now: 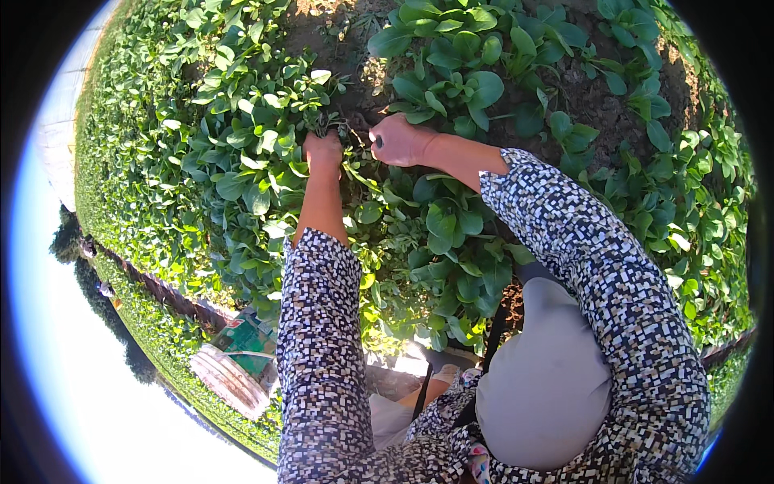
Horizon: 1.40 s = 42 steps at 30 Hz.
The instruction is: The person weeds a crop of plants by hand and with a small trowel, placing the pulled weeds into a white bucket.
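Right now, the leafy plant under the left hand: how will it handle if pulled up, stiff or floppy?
Probably floppy: the leafy plant shows broad thin leaves on slim stalks, so they would droop. Likely light, though soil may cling to the roots. Leaves look tender and could bruise where the left hand bunches them; the right hand is fisted beside it.

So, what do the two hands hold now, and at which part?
The left hand grips a leafy green plant low at its stems. The right hand is closed on a small dark tool handle; its working end is hidden.

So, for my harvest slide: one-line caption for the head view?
Left hand grips leafy plants while right hand holds a dark-handled tool beside them.
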Available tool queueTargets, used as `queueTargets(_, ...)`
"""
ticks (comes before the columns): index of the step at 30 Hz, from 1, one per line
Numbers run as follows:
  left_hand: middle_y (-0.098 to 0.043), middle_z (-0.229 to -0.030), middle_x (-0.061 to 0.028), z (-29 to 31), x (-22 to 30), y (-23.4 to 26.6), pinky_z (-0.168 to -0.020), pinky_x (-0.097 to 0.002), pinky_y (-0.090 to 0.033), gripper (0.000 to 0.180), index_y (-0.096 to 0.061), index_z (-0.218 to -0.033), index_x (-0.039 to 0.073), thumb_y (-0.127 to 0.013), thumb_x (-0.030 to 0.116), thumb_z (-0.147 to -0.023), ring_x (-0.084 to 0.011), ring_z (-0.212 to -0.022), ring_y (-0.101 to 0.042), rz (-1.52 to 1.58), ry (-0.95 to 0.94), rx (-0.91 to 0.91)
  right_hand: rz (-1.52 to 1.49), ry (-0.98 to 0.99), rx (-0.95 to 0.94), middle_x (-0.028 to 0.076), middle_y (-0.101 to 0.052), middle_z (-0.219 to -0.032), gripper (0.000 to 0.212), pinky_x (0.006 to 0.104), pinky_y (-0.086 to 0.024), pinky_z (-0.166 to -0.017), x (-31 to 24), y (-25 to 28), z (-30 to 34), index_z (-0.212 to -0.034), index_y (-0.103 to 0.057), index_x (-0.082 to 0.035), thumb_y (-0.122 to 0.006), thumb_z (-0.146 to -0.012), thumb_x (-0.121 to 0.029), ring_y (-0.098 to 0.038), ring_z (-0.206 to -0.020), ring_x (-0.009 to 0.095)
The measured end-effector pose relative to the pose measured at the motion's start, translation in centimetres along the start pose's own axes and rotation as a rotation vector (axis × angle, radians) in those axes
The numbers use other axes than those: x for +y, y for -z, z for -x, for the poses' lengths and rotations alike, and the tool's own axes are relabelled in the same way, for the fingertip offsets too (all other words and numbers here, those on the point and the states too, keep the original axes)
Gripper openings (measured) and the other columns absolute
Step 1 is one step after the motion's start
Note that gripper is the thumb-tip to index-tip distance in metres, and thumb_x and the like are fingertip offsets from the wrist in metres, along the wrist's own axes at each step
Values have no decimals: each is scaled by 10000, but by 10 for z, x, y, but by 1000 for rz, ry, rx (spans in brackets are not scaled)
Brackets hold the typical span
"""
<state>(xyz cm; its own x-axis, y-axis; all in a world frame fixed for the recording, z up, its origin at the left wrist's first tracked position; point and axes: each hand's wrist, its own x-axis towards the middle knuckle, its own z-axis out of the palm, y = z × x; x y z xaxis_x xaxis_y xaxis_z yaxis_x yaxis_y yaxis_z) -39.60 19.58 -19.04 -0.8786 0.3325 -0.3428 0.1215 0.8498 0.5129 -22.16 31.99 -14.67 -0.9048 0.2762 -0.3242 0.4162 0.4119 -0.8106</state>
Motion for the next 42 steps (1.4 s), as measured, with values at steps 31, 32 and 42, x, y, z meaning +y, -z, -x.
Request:
queueTargets(31, -650, -867, -61, -8, 67, 0, -636, -343, -444, 287, -652, -1014, 9, -671, 124, -752, -162, -703, -545, 469, -148, -122, 229, -124, -143, 174, -679, -935, 285, 444, -508, -795, -29, 38, -38, -957, -690, -84, -568, -716, -178, -646, -916, 359)
queueTargets(32, -636, -846, -57, -9, 55, 8, -621, -334, -441, 268, -642, -1006, 11, -664, 115, -761, -158, -694, -542, 368, -69, -104, 219, -106, -151, 171, -680, -958, 309, 445, -506, -801, -34, 37, -39, -991, -689, -89, -570, -721, -180, -644, -921, 359)
queueTargets(42, -652, -988, -88, 66, 8, -6, -724, -327, -505, 464, -552, -1185, 70, -723, 200, -774, -188, -828, -616, 748, 219, -115, 62, -114, 115, 153, -612, -742, 268, 440, -465, -683, 18, 53, 78, -750, -613, -58, -614, -775, -325, -587, -758, 365)
